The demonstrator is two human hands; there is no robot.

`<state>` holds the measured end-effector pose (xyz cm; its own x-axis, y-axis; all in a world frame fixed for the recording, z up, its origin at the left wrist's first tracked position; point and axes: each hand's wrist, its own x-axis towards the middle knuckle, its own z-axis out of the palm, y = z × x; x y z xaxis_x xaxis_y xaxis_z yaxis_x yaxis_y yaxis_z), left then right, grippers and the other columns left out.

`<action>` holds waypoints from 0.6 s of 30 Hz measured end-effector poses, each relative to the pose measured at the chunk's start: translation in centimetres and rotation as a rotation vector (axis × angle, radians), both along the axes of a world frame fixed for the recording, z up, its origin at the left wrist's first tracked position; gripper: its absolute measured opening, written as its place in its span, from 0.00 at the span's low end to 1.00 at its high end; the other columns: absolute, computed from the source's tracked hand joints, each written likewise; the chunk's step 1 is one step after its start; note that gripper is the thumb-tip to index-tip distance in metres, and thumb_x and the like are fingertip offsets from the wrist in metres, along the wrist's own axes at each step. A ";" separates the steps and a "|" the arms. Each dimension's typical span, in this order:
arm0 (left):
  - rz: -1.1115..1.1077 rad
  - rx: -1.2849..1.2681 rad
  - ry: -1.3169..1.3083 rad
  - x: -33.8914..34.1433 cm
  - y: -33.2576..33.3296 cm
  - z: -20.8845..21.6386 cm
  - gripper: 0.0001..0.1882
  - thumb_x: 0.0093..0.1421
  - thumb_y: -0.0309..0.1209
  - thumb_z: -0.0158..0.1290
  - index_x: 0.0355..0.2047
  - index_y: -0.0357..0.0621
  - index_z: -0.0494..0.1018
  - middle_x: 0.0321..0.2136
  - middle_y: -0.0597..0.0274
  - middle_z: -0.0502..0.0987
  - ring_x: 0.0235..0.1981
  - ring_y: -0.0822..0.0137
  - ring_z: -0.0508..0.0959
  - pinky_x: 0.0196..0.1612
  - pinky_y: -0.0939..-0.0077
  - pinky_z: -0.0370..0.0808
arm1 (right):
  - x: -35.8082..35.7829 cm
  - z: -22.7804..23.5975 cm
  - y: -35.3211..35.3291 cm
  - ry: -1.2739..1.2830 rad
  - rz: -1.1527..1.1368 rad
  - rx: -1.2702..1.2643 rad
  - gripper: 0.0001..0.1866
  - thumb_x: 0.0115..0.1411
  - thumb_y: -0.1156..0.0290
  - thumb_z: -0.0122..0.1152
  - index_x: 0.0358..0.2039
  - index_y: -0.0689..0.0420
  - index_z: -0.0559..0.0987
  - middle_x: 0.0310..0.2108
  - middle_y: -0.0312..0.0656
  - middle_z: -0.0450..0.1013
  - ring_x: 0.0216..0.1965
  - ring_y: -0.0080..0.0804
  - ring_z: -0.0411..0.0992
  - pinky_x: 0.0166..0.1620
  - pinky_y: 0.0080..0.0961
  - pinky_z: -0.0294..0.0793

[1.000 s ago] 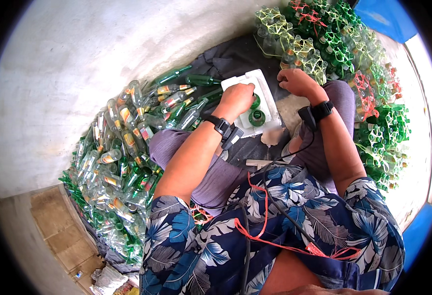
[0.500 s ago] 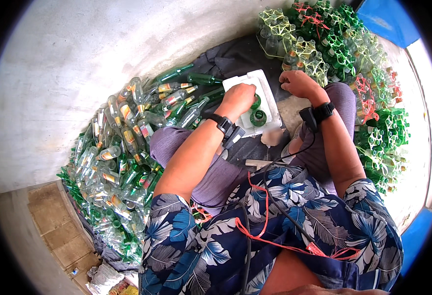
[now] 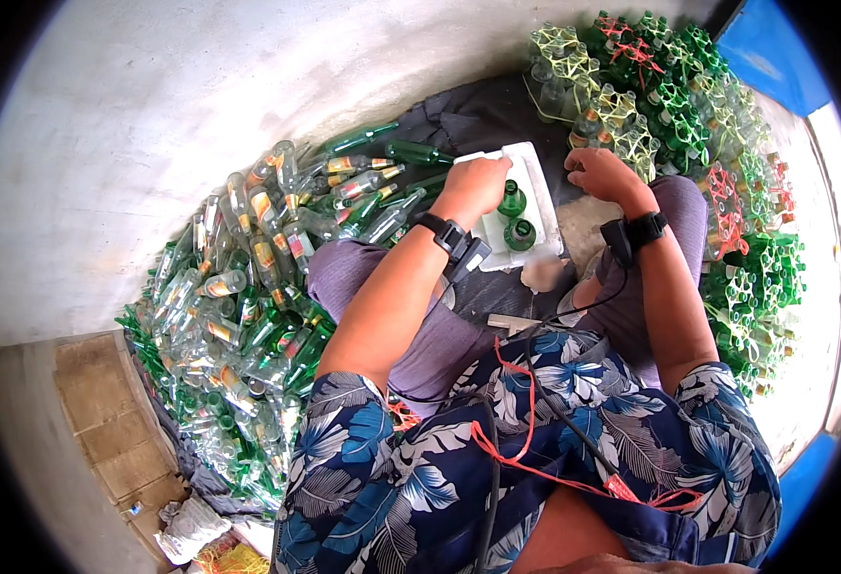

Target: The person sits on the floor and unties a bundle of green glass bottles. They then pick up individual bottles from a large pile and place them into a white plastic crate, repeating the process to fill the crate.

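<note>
My left hand [image 3: 478, 187] is closed over the far left part of a white foam tray [image 3: 546, 206]. Its fingers point down and away, so whatever they grip is hidden beneath the knuckles. Just right of it, a green glass bottle [image 3: 513, 199] stands upright in the tray. Nearer to me is a second upright green bottle [image 3: 520, 234]. My right hand [image 3: 604, 175] hovers beyond the tray's right side, close to the tied bottles. Its fingers are loosely bent with a gap between them, and nothing shows in them.
A large heap of loose clear and green bottles [image 3: 239, 316] lies at the left. Bundles of bottles [image 3: 664, 96] tied with yellow, green and red strips stand at the far right and right. Dark sheeting [image 3: 478, 110] covers the floor. A thin black cable [image 3: 573, 311] crosses my lap.
The whole view has shifted slightly. My left hand has moved a little farther away over the tray, uncovering more of the far green bottle. My right hand remains beside the tray.
</note>
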<state>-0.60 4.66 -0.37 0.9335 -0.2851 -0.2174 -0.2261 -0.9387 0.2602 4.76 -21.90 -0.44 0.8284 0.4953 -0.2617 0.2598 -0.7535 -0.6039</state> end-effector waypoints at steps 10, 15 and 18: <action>0.483 -1.226 -0.284 0.3 12.1 15.1 0.16 0.66 0.30 0.58 0.52 0.36 0.76 0.35 0.57 0.84 0.34 0.70 0.83 0.40 0.76 0.80 | 0.2 -0.5 0.6 0.004 0.028 -0.005 0.15 0.56 0.68 0.65 0.43 0.60 0.82 0.36 0.53 0.81 0.41 0.52 0.79 0.45 0.42 0.77; 0.726 -1.385 -0.524 -6.6 21.2 13.6 0.13 0.67 0.28 0.57 0.50 0.36 0.77 0.34 0.58 0.82 0.32 0.68 0.82 0.38 0.75 0.79 | 0.4 -1.8 -0.4 -0.130 0.087 0.008 0.14 0.56 0.69 0.62 0.42 0.61 0.81 0.34 0.52 0.80 0.35 0.47 0.80 0.40 0.39 0.77; 0.970 -1.345 -0.402 -11.8 25.5 5.5 0.07 0.65 0.29 0.57 0.39 0.39 0.78 0.29 0.62 0.80 0.26 0.71 0.79 0.32 0.75 0.76 | -0.2 -0.2 0.6 0.037 -0.013 0.030 0.15 0.57 0.70 0.63 0.44 0.62 0.81 0.33 0.48 0.81 0.31 0.36 0.79 0.36 0.34 0.78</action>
<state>-12.38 30.14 5.11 0.7941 0.6064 -0.0407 0.0086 0.0558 0.9984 4.55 -21.34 -0.60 0.8249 0.4922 -0.2780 0.2266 -0.7385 -0.6350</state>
